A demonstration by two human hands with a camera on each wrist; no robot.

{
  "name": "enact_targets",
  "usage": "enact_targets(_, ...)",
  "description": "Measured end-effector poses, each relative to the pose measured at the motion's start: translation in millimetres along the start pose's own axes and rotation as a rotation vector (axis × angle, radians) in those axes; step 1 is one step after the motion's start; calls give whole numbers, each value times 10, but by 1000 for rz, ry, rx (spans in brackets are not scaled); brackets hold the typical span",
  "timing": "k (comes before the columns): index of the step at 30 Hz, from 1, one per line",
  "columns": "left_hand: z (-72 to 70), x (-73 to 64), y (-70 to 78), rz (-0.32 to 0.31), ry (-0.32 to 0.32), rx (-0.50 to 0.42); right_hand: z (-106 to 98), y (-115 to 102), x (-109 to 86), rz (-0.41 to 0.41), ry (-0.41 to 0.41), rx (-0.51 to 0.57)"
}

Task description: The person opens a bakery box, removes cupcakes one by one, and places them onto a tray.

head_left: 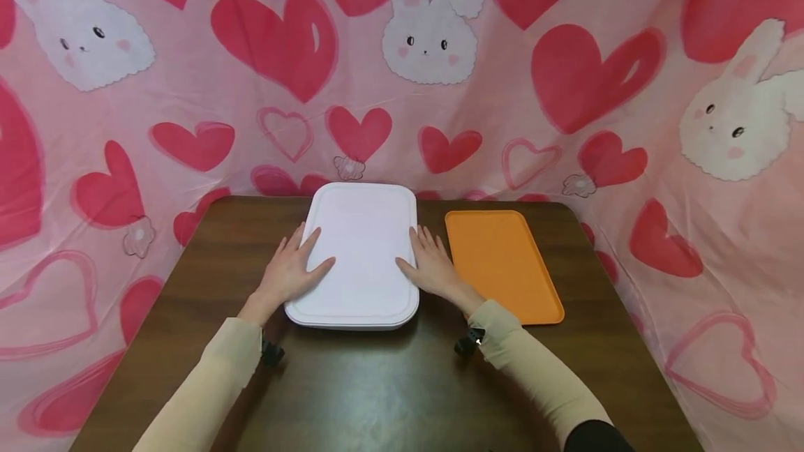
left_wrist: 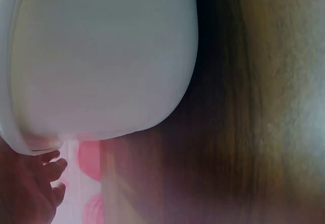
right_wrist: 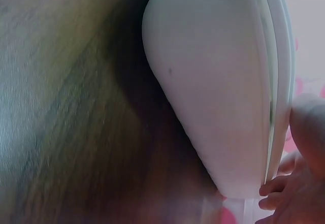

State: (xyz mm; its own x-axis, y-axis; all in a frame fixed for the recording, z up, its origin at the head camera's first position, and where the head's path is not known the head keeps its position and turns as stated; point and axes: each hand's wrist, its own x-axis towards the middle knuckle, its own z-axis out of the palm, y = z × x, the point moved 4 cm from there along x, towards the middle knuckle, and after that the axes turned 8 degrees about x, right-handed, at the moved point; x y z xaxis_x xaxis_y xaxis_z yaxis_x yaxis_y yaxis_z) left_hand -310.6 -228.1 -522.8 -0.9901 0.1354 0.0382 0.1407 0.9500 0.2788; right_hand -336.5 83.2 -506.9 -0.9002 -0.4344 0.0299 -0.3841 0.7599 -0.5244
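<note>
A white lidded box stands on the table, its flat white lid (head_left: 361, 250) facing up. My left hand (head_left: 289, 274) rests spread on the lid's left edge, with the thumb on top and other fingers along the side. Opposite it, my right hand (head_left: 435, 264) touches the right edge in much the same way. In the left wrist view the box's wall (left_wrist: 106, 56) fills the upper left, with fingertips near the rim. The right wrist view shows the box's side (right_wrist: 208, 76), a narrow seam under the lid's rim, and fingers at that rim. What the box contains is hidden.
An orange tray (head_left: 502, 267) lies flat to the right of the box. Both are on a dark wooden table (head_left: 364, 389). A pink cloth with hearts and rabbits (head_left: 433, 40) hangs behind the table and along its sides.
</note>
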Motion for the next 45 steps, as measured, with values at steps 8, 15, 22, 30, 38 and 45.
enact_targets(8,-25,17,94,4,8,28,-83,67,1,-2,-18,25)
enact_targets(15,8,30,200,7,15,36,-108,159,-19,-3,-21,47)
enact_targets(22,46,50,312,8,6,45,-148,247,-81,7,-19,54)
enact_targets(30,43,64,364,7,7,33,-173,284,-110,7,-11,64)
enact_targets(38,94,74,439,8,-9,32,-212,335,-176,18,-2,77)
enact_targets(45,55,52,427,-1,5,35,-221,304,-178,12,-1,91)
